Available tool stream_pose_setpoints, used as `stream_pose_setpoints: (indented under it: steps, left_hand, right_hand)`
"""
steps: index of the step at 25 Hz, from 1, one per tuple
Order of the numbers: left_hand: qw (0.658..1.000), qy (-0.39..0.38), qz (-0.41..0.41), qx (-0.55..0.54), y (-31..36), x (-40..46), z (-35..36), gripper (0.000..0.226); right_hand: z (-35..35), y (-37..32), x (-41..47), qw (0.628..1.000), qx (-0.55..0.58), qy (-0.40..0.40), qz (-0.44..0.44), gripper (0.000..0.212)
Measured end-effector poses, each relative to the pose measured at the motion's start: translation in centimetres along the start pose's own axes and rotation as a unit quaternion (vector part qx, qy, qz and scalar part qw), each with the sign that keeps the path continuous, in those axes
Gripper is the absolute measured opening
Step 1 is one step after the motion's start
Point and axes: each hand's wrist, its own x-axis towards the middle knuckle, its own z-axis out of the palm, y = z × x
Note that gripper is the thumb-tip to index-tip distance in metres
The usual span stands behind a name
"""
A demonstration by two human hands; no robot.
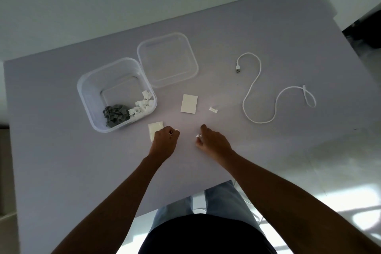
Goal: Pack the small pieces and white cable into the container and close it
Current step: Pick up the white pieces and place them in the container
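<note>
Left hand (165, 138): I am seeing it curling closed over the near edge of a white card (155, 130); whether it is gripping anything, I cannot tell.
Right hand (214, 142): pinching a small white piece (198, 135).
Container (86, 97): sitting open at 10 o'clock, grey and white pieces (125, 111) inside.
Lid (167, 60): lying beside it at 12.
White cable (257, 90): snaking on the table (61, 161) at 2 o'clock.
</note>
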Motion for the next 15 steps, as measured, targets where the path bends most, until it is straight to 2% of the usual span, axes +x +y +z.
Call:
stream_pose_setpoints:
  steps: [4,6,9,11,12,13,15]
  left_hand:
    - [0.999,0.028,0.028,-0.027,1.3,0.6,-1.3,0.031]
    - [0.998,0.023,0.012,-0.055,1.6,0.6,-2.0,0.032]
    - [0.986,0.019,-0.041,-0.161,1.2,1.3,-4.0,0.031]
    - [0.962,0.003,-0.076,-0.262,1.4,1.4,-5.5,0.029]
    - [0.947,-0.003,-0.092,-0.307,1.5,1.4,-6.2,0.029]
    - [0.934,-0.004,-0.106,-0.342,1.6,1.6,-7.1,0.030]
    - [0.915,0.005,-0.120,-0.385,1.4,2.5,-9.0,0.031]
  right_hand:
    - [-0.4,0.3,0.5,0.999,0.019,-0.035,0.011,0.025]
    - [0.0,0.4,0.3,0.999,0.024,-0.031,0.010,0.030]
    - [-0.3,-0.7,1.2,0.995,0.068,-0.039,0.066,0.024]
    - [-0.9,-1.4,1.9,0.974,0.179,-0.045,0.132,0.017]
    - [-1.4,-1.8,2.2,0.939,0.289,-0.044,0.183,0.011]
    - [-2.1,-2.4,2.6,0.868,0.432,-0.054,0.240,0.009]
    - [-3.9,-4.0,3.4,0.666,0.675,-0.108,0.298,0.007]
